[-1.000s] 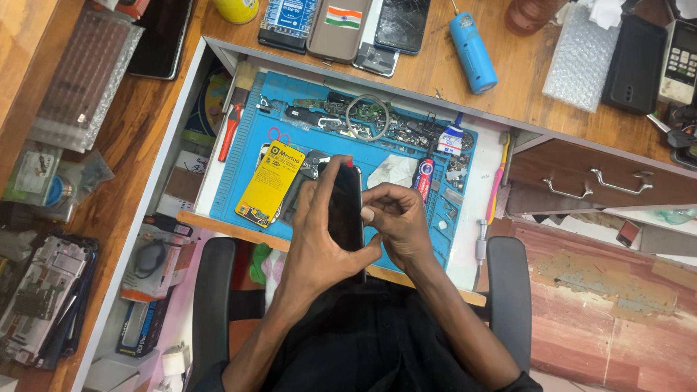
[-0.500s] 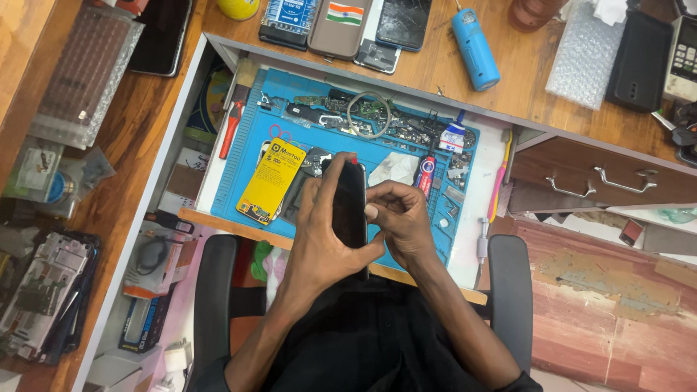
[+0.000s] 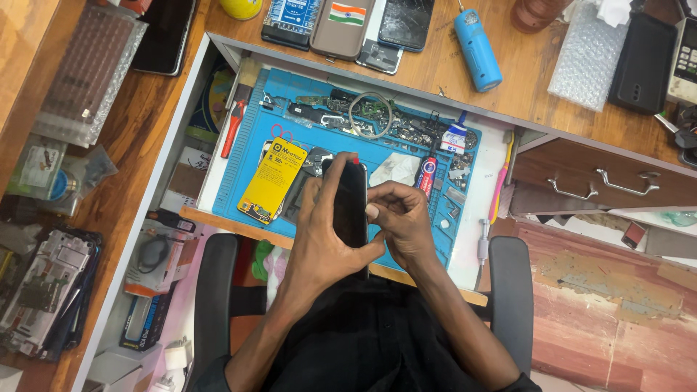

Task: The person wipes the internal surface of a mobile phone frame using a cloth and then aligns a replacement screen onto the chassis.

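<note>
Head view: left hand [image 3: 317,232] wrapped around dark phone [image 3: 348,207], grip closed along its left edge, steadying it upright above blue work mat [image 3: 239,163]. Right hand [image 3: 403,221] pinched closed on phone's right edge, fingertips pressing at seam. Yellow battery [image 3: 274,178] lying just left on mat. Blue cylinder tool [image 3: 478,49] resting on wooden bench [image 3: 523,80], well apart.

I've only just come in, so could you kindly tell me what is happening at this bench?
A seated person holds a dark phone upright in both hands over a blue work mat. The left hand wraps its side and the right hand presses its edge. A yellow battery lies on the mat beside them, among small parts and tools.
</note>
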